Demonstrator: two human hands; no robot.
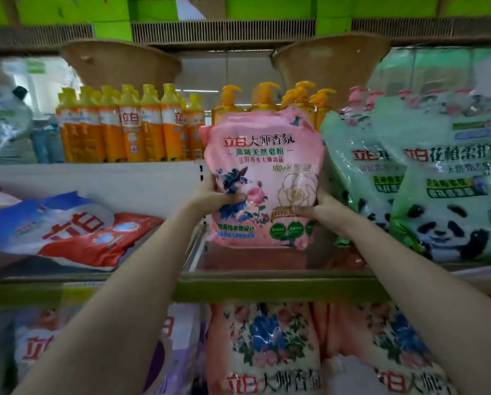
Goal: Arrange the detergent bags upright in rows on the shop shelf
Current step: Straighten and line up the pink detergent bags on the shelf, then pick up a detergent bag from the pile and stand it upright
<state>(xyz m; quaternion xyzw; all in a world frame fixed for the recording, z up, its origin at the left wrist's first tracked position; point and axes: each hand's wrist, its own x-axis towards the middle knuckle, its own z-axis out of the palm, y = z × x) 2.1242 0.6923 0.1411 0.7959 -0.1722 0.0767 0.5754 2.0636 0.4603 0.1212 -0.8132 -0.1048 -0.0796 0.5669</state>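
A pink detergent bag [262, 155] with flower prints stands upright on the middle shelf [267, 276], its base resting near the shelf's centre. My left hand [215, 196] grips its left edge, thumb across the front. My right hand [322, 206] holds its lower right side. To the right, green panda detergent bags [443, 178] stand upright in a row. To the left, a blue, white and red detergent bag [67, 226] lies flat on the same shelf.
Orange bottles [130, 124] and yellow pump bottles [267, 98] fill the shelf behind. Pink floral bags [267, 346] and other bags sit on the lower shelf. A white divider [194, 252] separates the shelf bays. Cardboard pieces [118, 61] stand above.
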